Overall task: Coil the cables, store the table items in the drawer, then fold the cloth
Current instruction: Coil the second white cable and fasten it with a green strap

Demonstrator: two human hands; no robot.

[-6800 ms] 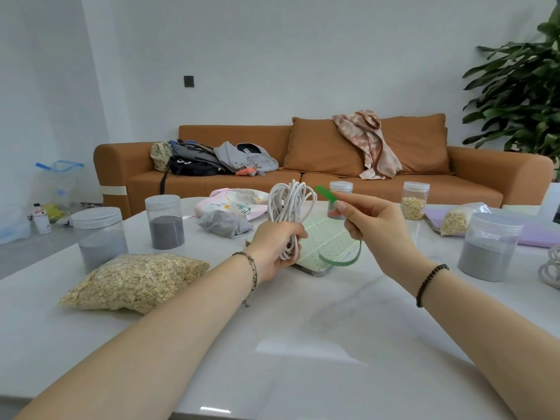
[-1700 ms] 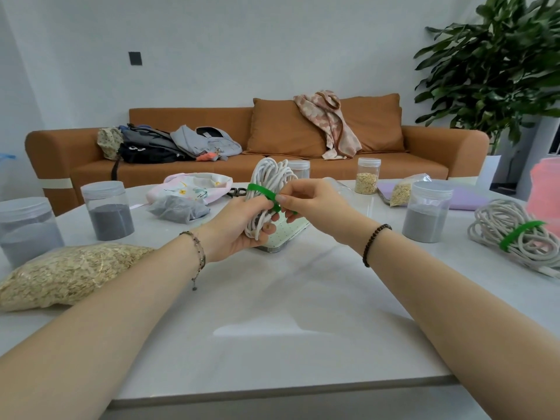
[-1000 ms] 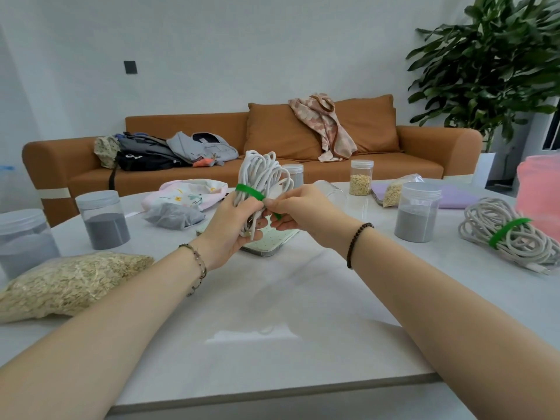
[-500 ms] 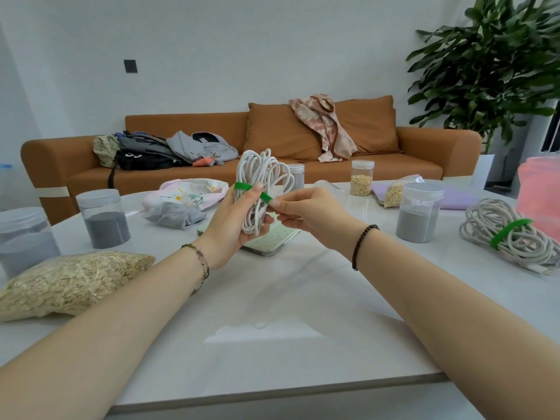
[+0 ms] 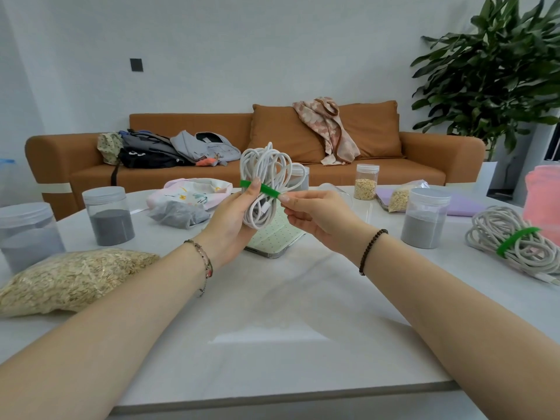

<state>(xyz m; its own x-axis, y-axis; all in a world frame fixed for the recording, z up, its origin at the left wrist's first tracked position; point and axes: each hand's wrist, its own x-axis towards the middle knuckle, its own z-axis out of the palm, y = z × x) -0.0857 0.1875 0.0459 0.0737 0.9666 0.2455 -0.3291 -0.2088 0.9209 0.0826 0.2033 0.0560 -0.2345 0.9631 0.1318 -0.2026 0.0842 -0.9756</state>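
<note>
Head view: left hand (image 5: 231, 221) grips white cable coil (image 5: 264, 168); right hand (image 5: 319, 216) pinches green strap (image 5: 268, 189); its far side hidden.

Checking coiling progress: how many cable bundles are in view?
2. One bundle is gripped upright in the left hand, the right hand pinching its green strap; the other bundle lies strapped on the table at far right. More may sit outside the frame.

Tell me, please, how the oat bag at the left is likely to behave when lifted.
The oat bag would probably sag and shift, since it lies slumped with loose flakes inside clear film. Flakes suggest it is light for its bulk. Pushed, it should slide or deform rather than roll.
</note>
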